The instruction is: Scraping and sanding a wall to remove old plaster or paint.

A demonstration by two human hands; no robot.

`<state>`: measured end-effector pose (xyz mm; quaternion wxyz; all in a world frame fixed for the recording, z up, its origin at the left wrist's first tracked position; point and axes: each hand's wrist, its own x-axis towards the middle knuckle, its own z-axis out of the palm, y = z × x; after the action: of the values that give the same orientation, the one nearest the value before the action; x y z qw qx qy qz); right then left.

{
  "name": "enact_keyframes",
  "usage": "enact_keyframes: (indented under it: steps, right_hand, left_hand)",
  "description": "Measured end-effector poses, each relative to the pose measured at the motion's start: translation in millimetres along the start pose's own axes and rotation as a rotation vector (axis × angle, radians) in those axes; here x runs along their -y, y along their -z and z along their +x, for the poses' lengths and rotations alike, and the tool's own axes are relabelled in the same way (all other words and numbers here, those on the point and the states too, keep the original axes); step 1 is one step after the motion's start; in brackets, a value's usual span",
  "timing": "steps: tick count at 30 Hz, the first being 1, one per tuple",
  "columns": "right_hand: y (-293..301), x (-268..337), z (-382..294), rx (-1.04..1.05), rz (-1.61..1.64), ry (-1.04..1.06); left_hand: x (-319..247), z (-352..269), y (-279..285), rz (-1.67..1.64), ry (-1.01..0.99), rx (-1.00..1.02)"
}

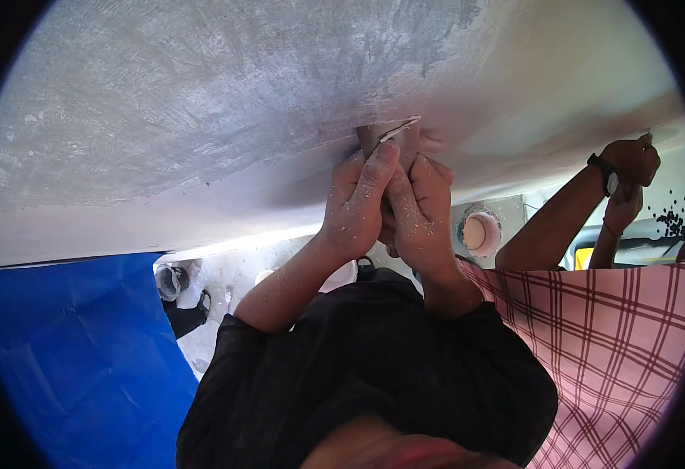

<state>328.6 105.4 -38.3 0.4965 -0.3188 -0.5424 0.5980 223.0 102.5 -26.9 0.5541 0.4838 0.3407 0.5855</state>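
Both of my hands are raised together at a large curved surface, grey and scuffed (231,88) on one part and smooth and pale lower down. My left hand (357,199) and my right hand (421,205) grip a flat, wide-bladed scraper (404,143) between them, thumbs on its face. A ridge of white paste lies across the blade, whose far edge is at the surface. White specks dot both hands and wrists. The scraper's handle is mostly hidden by my fingers.
At the right, a co-worker in a checked pink shirt (612,340) reaches up to the same surface, a watch on one wrist. A blue sheet (84,340) hangs at the left. Below are a round pale container (480,233), a clear dusty container (171,281) and a dusty floor.
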Motion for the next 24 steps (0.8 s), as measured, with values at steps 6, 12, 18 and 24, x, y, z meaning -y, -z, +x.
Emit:
enact_keyframes:
  steps: [6,12,18,24]
  right_hand:
    - [-10.9,1.4,-5.4,-0.050,-0.122,0.117]
    - [-17.1,-0.9,-5.0,-0.077,-0.172,0.161]
    - [6.4,11.1,-2.8,0.055,-0.183,0.145]
    - [-15.2,4.0,-6.0,0.001,-0.213,0.207]
  left_hand:
    - [-9.2,-8.3,2.4,-0.073,0.026,-0.005]
    - [-18.1,-11.7,6.3,-0.001,0.087,-0.006]
    - [4.6,-7.7,-7.3,-0.191,-0.041,-0.053]
    - [-11.9,-13.9,-5.5,-0.150,0.021,-0.097]
